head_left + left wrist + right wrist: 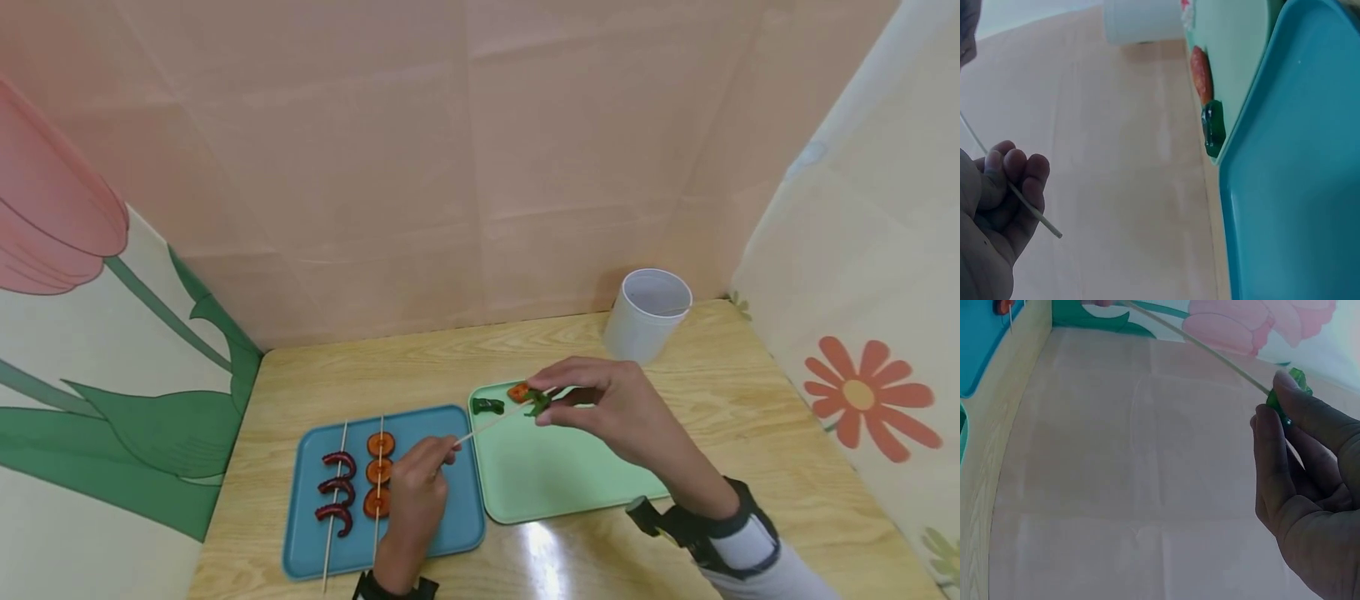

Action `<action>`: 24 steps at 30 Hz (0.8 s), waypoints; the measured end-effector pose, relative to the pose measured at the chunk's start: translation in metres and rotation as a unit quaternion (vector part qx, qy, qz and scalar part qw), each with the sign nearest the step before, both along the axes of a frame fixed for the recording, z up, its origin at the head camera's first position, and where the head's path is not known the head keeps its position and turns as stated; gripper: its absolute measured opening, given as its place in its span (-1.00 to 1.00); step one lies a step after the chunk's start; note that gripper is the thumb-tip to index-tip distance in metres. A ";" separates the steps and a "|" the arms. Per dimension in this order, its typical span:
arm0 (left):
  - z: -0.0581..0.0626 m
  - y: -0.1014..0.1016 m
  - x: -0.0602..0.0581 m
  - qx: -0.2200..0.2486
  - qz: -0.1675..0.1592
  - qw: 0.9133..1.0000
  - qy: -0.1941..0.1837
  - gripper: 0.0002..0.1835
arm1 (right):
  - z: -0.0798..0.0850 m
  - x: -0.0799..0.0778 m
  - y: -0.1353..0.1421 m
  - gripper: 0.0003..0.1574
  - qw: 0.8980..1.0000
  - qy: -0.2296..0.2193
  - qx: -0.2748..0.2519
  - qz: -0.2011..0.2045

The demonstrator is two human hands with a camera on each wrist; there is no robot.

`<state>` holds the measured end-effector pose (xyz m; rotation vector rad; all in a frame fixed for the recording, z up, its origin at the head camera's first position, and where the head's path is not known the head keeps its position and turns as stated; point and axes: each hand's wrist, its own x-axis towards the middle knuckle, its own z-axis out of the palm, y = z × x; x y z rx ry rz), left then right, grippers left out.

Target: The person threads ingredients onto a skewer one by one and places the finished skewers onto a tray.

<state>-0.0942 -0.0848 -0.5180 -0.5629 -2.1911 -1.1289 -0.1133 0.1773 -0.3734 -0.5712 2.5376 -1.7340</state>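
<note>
My left hand [418, 485] grips a thin wooden skewer [487, 427], its fingers curled round the stick. The skewer slants up to the right, above the seam between the two trays. At its far end my right hand [600, 404] pinches a green pepper piece [537, 403] between thumb and fingertips. In the right wrist view the pepper piece [1280, 406] sits on the skewer's end. Below, on the light green tray [555, 475], lie another dark green pepper piece [487, 406] and an orange-red piece [517, 392], partly hidden by the right hand.
A blue tray [307, 558] on the left bears one skewer with dark red curled pieces [337, 490] and another with round orange slices [379, 472]. At the back right of the wooden table [337, 367] stands a white bucket [647, 317], near the wall covering.
</note>
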 end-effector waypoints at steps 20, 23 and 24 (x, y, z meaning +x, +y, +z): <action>0.002 0.010 0.003 0.041 -0.014 0.999 0.005 -0.38 | 0.003 0.009 -0.016 -0.59 0.998 0.041 -0.041 -0.017; 0.002 0.008 0.002 0.036 -0.013 0.999 0.006 -0.38 | 0.004 0.009 -0.017 -0.61 0.997 0.066 -0.011 -0.028; 0.002 0.008 0.002 0.033 -0.013 0.999 0.007 -0.39 | 0.004 0.009 -0.017 -0.61 0.997 0.073 -0.001 -0.031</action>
